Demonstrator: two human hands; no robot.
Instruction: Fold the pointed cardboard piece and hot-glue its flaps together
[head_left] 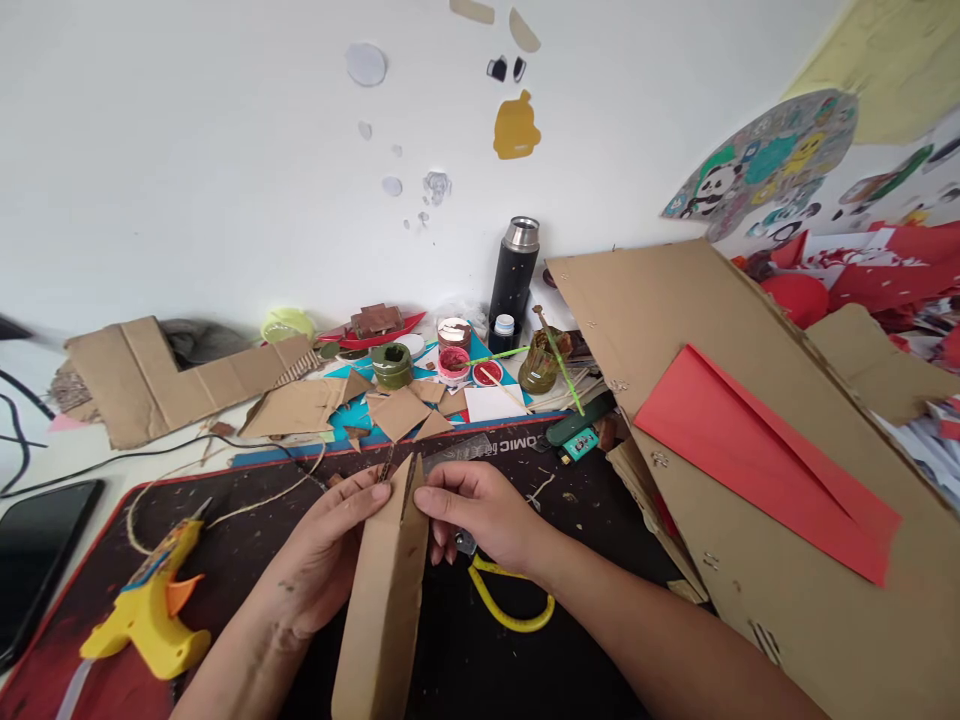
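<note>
A long folded cardboard piece [381, 600] stands between my hands, its narrow upper end open along a gap. My left hand [330, 545] is closed on its left side, with the thumb near the top edge. On the right side, my right hand [480, 515] pinches the upper edge with thumb and fingers. Yellow-handled scissors [517, 622] lie on the dark mat just below my right hand, their blades partly hidden by it. A yellow glue gun [154, 610] rests on the mat to the left of my left forearm.
Open paint jars [392, 367] and cardboard scraps [399, 410] lie behind the mat [277, 480]. A black thermos [514, 275] stands by the wall. A large cardboard sheet [787, 520] with red paper [765, 460] leans at right. A black phone-like device [45, 560] lies far left.
</note>
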